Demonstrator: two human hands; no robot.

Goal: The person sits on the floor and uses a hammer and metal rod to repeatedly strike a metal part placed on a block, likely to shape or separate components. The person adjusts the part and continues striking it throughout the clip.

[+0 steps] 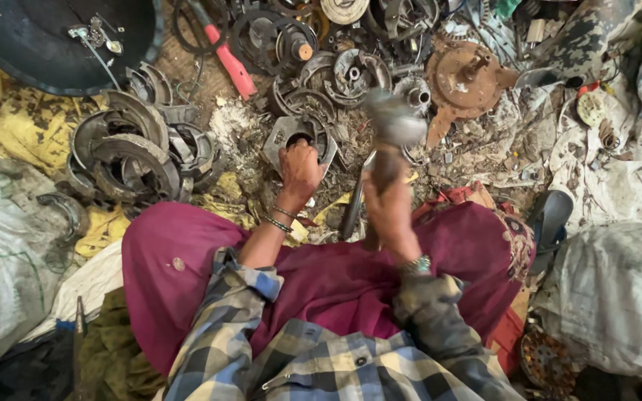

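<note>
While left hand point(300, 172) grips metal housing point(296, 136), right hand point(389, 194) clutching blurred hammer point(393, 122), white sacks point(622, 293) right.

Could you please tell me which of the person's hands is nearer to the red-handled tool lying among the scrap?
The left. The left hand grips a grey metal housing just below and right of the red-handled tool; the right hand, raising a hammer, is farther right.

red-handled tool point(228, 59), rusty round disc point(464, 78), curved metal shoes point(131, 152), white sacks point(618, 289)
</note>
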